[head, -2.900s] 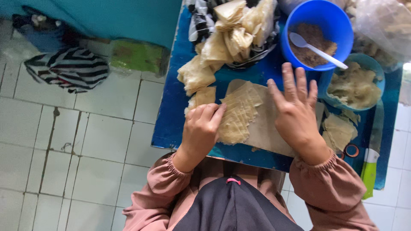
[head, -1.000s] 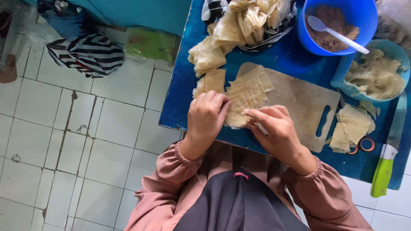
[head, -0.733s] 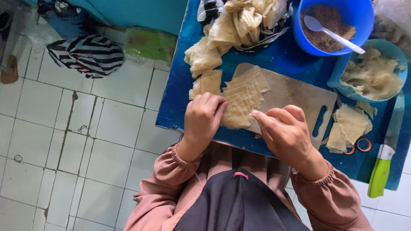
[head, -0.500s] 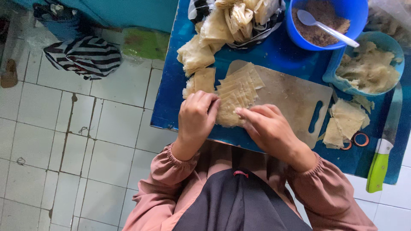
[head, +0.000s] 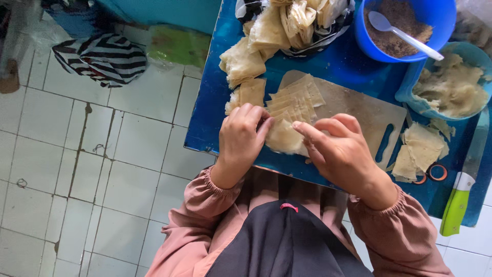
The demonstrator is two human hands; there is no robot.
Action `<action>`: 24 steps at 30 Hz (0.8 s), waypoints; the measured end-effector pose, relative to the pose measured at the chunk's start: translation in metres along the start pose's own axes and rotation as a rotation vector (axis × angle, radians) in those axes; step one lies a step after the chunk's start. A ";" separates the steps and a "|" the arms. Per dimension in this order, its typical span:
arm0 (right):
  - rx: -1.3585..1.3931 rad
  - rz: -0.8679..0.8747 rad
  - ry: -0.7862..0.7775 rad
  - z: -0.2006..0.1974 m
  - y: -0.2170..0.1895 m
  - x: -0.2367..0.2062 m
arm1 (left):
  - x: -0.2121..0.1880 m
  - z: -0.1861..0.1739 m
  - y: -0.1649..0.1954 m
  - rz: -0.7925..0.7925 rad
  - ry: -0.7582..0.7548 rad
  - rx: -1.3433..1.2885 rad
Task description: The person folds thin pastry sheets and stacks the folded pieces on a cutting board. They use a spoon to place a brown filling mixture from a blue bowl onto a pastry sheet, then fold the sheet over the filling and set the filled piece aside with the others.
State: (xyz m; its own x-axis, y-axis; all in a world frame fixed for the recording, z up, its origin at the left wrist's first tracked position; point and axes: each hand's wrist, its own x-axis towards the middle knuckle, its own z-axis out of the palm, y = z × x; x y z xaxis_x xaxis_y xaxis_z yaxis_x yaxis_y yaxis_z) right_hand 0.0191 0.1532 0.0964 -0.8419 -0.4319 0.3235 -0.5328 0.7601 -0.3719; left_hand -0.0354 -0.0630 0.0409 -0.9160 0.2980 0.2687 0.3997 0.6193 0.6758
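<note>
A thin beige sheet of dough skin [head: 292, 110] lies on a pale cutting board [head: 359, 110] on the low blue table [head: 210, 118]. My left hand [head: 241, 136] pinches its near left corner. My right hand [head: 341, 149] rests fingertips on its near edge, fingers bent over it. The sheet's near part looks folded or rolled up between both hands. Small folded pieces [head: 246, 95] lie left of the board.
A dish of crumpled skins [head: 292, 20] stands at the back, next to a blue bowl of brown filling with a white spoon [head: 405, 28]. A light blue tub [head: 451, 84], cut squares [head: 417, 151], rubber rings [head: 433, 172] and a green-handled knife [head: 464, 184] lie right. Striped cloth [head: 102, 56] on the tiled floor.
Earlier both hands lay flat, spreading the sheet on the board. Now they have drawn to its near edge and curl it up between the fingers.
</note>
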 end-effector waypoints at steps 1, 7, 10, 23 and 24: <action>-0.036 -0.011 -0.001 -0.003 -0.001 -0.003 | 0.000 0.000 0.000 0.002 0.004 -0.007; -0.257 0.060 0.018 -0.023 -0.008 -0.031 | -0.002 0.001 -0.001 0.035 0.023 0.014; -0.336 0.163 0.033 -0.031 -0.009 -0.050 | -0.007 0.003 0.005 0.093 0.083 0.172; -0.193 0.656 0.565 -0.025 0.081 -0.043 | -0.012 0.070 0.063 0.288 -0.180 0.140; -0.191 0.683 0.575 -0.029 0.093 -0.034 | -0.012 0.071 0.063 0.293 -0.197 0.134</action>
State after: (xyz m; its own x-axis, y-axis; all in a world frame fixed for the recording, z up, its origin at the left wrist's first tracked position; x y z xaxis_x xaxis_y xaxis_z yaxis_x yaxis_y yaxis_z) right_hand 0.0007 0.2521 0.0761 -0.7694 0.4110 0.4890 0.1321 0.8513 -0.5078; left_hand 0.0029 0.0245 0.0317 -0.7428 0.6027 0.2916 0.6570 0.5725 0.4905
